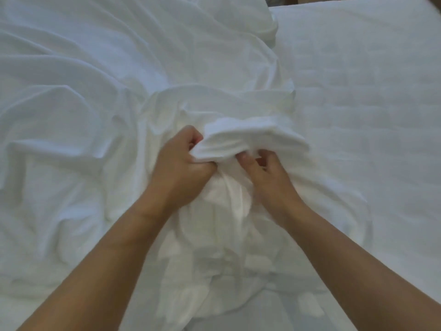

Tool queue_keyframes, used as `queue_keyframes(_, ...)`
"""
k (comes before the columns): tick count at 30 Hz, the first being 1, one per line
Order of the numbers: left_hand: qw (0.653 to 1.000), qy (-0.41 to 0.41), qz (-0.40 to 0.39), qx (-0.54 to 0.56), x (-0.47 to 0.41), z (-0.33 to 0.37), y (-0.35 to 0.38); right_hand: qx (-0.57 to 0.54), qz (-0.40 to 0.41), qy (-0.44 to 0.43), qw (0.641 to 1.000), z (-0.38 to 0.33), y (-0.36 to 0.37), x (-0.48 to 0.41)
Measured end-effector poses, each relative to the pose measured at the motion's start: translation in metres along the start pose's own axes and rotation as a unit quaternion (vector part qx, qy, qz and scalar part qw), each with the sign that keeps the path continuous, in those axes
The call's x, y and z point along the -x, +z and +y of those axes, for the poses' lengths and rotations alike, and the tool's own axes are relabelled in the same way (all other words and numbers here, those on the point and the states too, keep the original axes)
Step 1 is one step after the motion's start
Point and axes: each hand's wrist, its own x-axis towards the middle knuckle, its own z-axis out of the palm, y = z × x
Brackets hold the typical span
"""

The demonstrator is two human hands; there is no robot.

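A large white sheet [100, 96] lies crumpled in deep folds over the left and middle of a bed. A bunched fold of this sheet [248, 137] is raised between my hands. My left hand [181, 163] grips the left end of that fold, fingers curled into the cloth. My right hand [267, 173] pinches the fold's right end between thumb and fingers. Both forearms reach in from the bottom edge. More gathered cloth hangs down between my arms toward me.
A flat white mattress surface [362, 91] with faint quilted lines fills the right side. The sheet's edge [274, 34] runs down the middle, next to the mattress. A dark strip [281, 0] shows at the top beyond the bed.
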Motion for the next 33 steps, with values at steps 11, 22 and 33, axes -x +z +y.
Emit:
queue_keyframes(11,0.989,-0.07,-0.113,-0.068,0.06,0.013,-0.029,0.033,-0.067,0.002,0.997,-0.033,0.05,0.034)
queue_keyframes(22,0.912,-0.035,-0.388,-0.133,0.186,0.077,0.045,0.015,0.074,0.224,0.972,0.054,-0.062,0.192)
queue_keyframes(33,0.877,-0.175,-0.371,-0.251,0.156,0.091,0.052,0.171,0.154,0.034,0.973,0.04,-0.093,0.176)
